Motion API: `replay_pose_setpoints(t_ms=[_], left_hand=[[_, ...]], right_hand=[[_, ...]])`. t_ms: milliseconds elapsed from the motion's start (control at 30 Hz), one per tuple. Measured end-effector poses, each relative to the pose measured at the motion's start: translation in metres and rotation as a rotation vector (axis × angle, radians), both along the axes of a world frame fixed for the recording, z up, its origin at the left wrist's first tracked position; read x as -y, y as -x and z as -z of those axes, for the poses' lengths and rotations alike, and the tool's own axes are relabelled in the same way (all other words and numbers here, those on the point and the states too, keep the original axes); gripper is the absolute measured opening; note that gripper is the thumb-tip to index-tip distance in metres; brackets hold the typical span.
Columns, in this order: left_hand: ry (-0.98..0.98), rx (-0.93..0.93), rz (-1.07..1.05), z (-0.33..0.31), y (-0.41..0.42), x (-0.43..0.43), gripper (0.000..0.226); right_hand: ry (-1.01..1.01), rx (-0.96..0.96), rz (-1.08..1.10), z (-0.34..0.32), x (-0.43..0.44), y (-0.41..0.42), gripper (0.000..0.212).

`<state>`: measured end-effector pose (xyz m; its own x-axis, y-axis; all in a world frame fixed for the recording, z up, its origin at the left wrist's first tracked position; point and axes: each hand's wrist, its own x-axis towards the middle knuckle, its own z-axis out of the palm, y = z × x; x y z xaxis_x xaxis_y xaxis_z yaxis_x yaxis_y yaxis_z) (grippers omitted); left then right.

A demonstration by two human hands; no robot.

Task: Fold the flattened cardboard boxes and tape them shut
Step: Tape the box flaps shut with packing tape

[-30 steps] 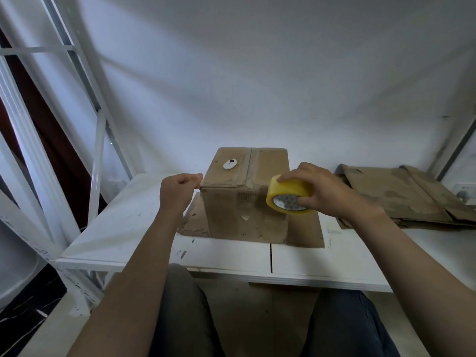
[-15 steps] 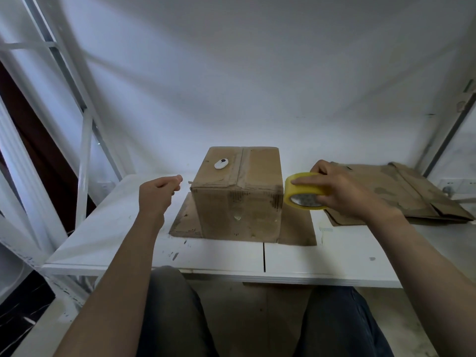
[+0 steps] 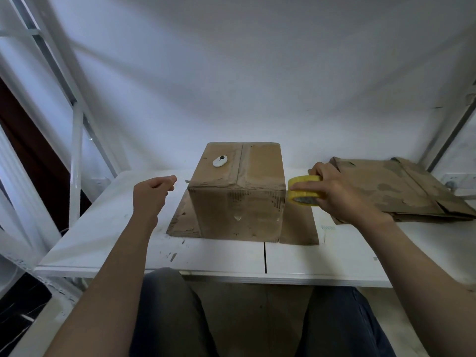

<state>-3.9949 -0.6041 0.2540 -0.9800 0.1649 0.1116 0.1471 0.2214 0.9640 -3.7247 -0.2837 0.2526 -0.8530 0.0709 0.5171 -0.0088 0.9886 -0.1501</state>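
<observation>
White-walled workspace, white table (image 3: 103, 228): one cardboard box (image 3: 239, 210) stands folded, top flaps closed, on a flat cardboard sheet (image 3: 298, 228), with one small white oval device (image 3: 220, 161) on its lid. The person's right hand (image 3: 340, 194) grips the single yellow tape roll (image 3: 304, 188) just beside the box's upper right edge. The left hand (image 3: 152, 194) hovers left of the box, fingers curled on nothing visible. One box appears formed and its seam taped; a stack of flattened boxes (image 3: 401, 186), number unclear, waits at right.
</observation>
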Motion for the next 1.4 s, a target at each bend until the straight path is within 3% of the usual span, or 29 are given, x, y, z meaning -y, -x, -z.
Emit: replay_pose_setpoints(t_ms=[500,800,933,1167,1300,1400], left_hand=[[0.015,0.095,0.025,0.029,0.023,-0.023,0.023],[-0.080,0.247,0.065,0.042,0.021,-0.030,0.017],[-0.076,0.180,0.021,0.043,0.021,-0.027,0.011],[-0.113,0.263,0.012,0.050,0.009,-0.047,0.021],[-0.022,0.112,0.008,0.051,0.006,-0.046,0.023],[0.105,0.230,0.050,0.050,0.003,-0.049,0.040]], right_hand=[[0.031,0.055,0.031,0.017,-0.009,0.024,0.043],[0.117,0.057,0.055,0.025,-0.012,0.030,0.044],[0.122,0.061,0.049,0.029,-0.014,0.032,0.050],[0.120,0.036,0.057,0.036,-0.021,0.037,0.054],[0.108,0.024,0.077,0.036,-0.017,0.038,0.051],[0.102,0.020,0.074,0.034,-0.015,0.038,0.049]])
